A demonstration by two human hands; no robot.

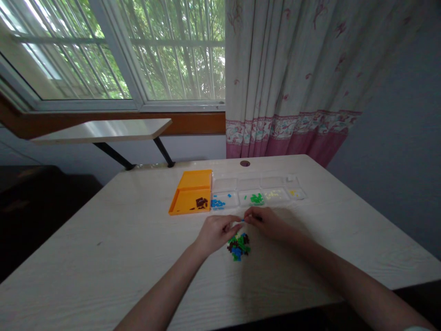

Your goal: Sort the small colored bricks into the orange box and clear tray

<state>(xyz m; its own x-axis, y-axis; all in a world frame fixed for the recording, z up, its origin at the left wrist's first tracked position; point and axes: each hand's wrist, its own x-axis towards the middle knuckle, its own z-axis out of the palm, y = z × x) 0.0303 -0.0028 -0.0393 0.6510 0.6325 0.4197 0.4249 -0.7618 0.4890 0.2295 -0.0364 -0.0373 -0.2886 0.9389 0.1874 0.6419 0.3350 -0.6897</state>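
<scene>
My left hand (217, 232) and my right hand (267, 222) meet over the pale wooden table (120, 257), fingertips pinched together on a tiny blue piece (242, 220). Just below them lies a small pile of mixed pieces (238, 246), blue, green and dark brown. Beyond the hands stands a clear sorting tray (237, 184) with blue pieces (217, 202), green pieces (257, 198) and pale yellow pieces (274, 195) in separate compartments. An orange box (191, 191) with its lid open holds dark brown pieces (201, 202).
A round cable hole (245, 163) sits at the table's far edge. A folding side table (103, 131) stands under the window at the back left. A patterned curtain (292, 78) hangs at the back right.
</scene>
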